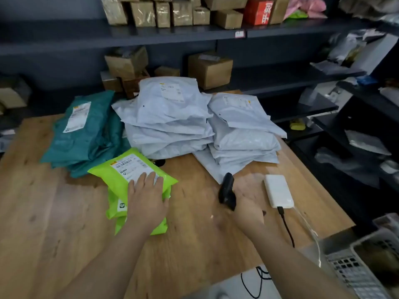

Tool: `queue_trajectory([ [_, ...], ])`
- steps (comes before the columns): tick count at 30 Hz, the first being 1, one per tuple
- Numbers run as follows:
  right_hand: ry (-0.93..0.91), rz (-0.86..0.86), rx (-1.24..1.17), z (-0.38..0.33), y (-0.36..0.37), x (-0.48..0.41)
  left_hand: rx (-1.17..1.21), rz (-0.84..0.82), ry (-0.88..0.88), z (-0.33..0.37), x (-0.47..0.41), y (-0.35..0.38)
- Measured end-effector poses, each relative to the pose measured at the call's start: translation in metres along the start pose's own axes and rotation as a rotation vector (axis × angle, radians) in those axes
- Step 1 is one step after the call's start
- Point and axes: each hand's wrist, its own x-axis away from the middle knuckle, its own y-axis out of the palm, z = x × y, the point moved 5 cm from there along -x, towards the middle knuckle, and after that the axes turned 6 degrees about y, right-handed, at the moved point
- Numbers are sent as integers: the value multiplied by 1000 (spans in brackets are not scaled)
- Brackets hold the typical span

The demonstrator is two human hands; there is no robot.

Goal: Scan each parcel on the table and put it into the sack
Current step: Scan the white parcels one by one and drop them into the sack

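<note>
A lime-green parcel [125, 169] with a white label lies on top of other green parcels near the middle of the wooden table [43, 223]. My left hand [146, 199] rests flat on it, fingers spread over the label's near edge. My right hand [246, 201] grips a black handheld scanner [226, 190], blurred, just right of the green parcels. Behind them sit teal parcels [86, 134] and two stacks of white-grey parcels [170, 119], the right-hand stack of parcels [244, 130] reaching the table's right side. No sack shows.
A white power bank [278, 190] with a black cable lies right of the scanner. A grey plastic basket [362, 266] sits at the lower right. Dark shelves with cardboard boxes [209, 70] and bags stand behind and to the right.
</note>
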Motion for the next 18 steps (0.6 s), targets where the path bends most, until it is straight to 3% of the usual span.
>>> queue_trajectory([
  [3,23,-2,8,4,4,-7,0,47,-23,-3,-4,-1],
  [9,-59,10,-208,9,-17,-3,-11,50,-21,-8,-9,-4],
  [14,-227,122,-432,0,-91,9,8,77,-18,2,-22,-28],
  [18,-233,142,-655,4,-159,-4,111,166,17,34,-53,-64],
])
